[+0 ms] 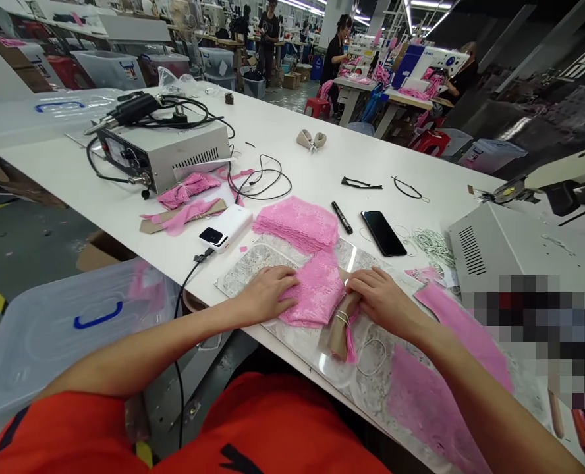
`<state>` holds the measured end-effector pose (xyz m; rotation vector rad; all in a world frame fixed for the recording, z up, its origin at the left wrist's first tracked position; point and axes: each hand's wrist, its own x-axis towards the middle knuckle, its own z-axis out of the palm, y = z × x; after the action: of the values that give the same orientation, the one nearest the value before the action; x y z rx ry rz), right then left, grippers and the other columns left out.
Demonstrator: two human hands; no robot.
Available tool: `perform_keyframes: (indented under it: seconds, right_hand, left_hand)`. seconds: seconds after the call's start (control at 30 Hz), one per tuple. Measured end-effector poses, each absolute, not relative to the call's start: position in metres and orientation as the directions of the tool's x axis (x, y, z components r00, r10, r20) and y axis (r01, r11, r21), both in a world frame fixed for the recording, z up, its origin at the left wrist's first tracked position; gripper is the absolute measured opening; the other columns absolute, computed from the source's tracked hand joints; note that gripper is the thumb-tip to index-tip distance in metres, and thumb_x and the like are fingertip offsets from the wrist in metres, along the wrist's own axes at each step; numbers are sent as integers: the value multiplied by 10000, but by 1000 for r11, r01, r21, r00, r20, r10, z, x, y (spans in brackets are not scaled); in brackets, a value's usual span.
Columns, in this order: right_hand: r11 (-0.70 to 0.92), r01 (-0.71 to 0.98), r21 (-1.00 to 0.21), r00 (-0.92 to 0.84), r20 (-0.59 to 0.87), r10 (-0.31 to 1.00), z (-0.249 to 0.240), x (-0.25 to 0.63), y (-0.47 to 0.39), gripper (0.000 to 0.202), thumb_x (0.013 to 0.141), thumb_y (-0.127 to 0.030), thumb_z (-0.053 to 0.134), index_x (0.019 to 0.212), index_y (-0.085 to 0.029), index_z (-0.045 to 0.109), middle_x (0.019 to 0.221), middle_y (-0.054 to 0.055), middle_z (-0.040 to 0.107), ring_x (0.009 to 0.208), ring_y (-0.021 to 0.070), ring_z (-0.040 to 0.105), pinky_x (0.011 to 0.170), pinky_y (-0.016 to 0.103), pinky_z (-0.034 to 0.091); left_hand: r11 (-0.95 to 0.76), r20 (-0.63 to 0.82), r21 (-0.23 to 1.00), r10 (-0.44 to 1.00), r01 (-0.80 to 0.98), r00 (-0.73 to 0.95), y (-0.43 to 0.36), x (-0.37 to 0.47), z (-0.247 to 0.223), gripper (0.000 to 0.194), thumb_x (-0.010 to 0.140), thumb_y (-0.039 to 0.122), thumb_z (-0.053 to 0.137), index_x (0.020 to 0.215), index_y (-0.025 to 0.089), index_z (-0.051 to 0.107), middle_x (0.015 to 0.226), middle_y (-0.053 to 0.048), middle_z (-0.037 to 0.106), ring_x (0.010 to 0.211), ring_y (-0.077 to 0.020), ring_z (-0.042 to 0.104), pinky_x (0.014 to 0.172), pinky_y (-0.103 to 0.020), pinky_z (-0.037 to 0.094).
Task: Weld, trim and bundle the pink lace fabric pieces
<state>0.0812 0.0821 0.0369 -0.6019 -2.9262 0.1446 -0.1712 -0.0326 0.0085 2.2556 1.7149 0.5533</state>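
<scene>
Pink lace fabric [317, 289] lies flat on a clear plastic sheet in front of me. My left hand [271, 293] rests on its left edge with the fingers stretched out. On the other side, my right hand [379, 299] curls its fingers over the top of a rolled brown card bundle [339, 336]. Pale string ties this bundle, and pink fabric sticks out along its side. The underside of the right fingers is hidden. Just beyond the hands is a neat stack of pink lace pieces [300, 220], touching the nearer fabric.
A black marker [342, 218] and a phone [383, 233] lie beyond the right hand. To the left are a white power bank [226, 228] with a cable and a grey control box [174, 155]. Flat pink pieces [428, 401] lie under my right forearm. A sewing machine [564, 178] stands right.
</scene>
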Motion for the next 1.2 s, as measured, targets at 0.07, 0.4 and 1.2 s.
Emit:
perform_keyframes:
  seconds: [0.07, 0.4, 1.2]
  right_hand:
    - [901, 406, -153, -899, 107, 424, 40, 86, 87, 257, 707, -17, 441, 860, -201, 532, 961, 65, 640, 930, 225, 564, 903, 426, 368]
    - [778, 576, -252, -793, 57, 606, 39, 104, 125, 220, 690, -74, 466, 844, -191, 570, 822, 47, 627, 795, 204, 558, 757, 341, 405]
    - [736, 558, -383, -811, -66, 581, 66, 65, 52, 235, 818, -122, 494, 968, -170, 668, 932, 69, 670, 787, 176, 600, 623, 265, 361]
  left_hand:
    - [-264, 142, 420, 964, 868, 224, -33, -172, 8, 348, 802, 295, 635, 1123, 163, 614, 1260, -127, 555, 1159, -260, 524, 1004, -420, 409]
    - [-284, 180, 396, 956, 873, 230, -29, -181, 9, 414, 825, 373, 602, 1181, 164, 571, 1265, -142, 541, 1157, -277, 519, 977, -443, 422]
    - [1, -51, 404, 998, 915, 21, -5, -153, 29, 496, 789, 267, 608, 1260, 143, 516, 1022, -84, 600, 919, -219, 595, 842, -341, 461]
